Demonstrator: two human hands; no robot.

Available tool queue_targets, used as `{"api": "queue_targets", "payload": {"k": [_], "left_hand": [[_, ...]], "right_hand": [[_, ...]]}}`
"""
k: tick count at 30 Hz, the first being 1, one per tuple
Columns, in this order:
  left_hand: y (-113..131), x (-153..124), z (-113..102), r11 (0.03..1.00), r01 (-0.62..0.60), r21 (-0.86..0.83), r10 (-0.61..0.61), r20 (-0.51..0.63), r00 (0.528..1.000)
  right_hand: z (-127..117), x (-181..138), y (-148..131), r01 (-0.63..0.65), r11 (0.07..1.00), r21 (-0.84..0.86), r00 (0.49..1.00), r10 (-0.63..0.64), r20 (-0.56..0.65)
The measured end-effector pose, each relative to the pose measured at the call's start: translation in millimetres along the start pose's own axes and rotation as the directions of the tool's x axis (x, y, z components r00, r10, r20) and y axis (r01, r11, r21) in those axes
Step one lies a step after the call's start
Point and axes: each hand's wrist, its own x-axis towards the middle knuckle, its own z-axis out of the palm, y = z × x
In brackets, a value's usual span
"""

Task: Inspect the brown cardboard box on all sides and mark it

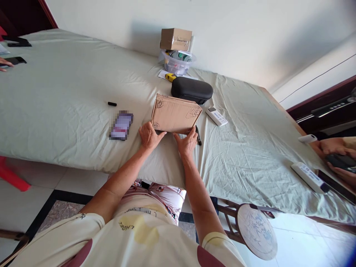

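Observation:
A flat brown cardboard box (176, 113) with dark scribbles near its corners stands tilted on the cloth-covered table. My left hand (149, 136) grips its near left corner, the thumb along the lower edge. At the near right corner my right hand (187, 141) holds it the same way. Some of the fingers are hidden behind the box. Just right of my right hand lies a black pen (198, 135). A phone with a blurred screen (121, 126) rests left of my left hand, and a small black pen cap (112, 104) lies beyond it.
Behind the box are a black zip case (191, 89), a yellow tape measure (170, 77) and a clear tub (178, 66) under another carton (176, 39). White devices (217, 116) lie to the right. Other people's hands (339, 150) show at both sides. A round stool (258, 231) stands below.

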Motion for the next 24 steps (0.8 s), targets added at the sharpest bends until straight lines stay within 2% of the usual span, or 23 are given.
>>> {"api": "queue_targets", "payload": {"k": [7,12,18,24], "left_hand": [[8,-3,0,0.998,0.059,-0.007,-0.059,0.005,0.998],[3,1,0,0.999,0.049,0.003,-0.049,0.03,0.998],[-7,8,-2,0.999,0.04,-0.017,-0.039,0.062,0.997],[-5,12,-10,0.995,0.034,0.097,-0.041,0.07,0.997]], "right_hand": [[-2,-6,-18,-0.052,0.998,-0.024,0.999,0.052,-0.003],[1,-2,-7,-0.023,1.0,0.019,1.0,0.023,-0.008],[-3,10,14,0.021,0.998,0.063,0.996,-0.026,0.085],[-10,14,20,0.062,0.994,0.089,0.997,-0.067,0.049]]}}
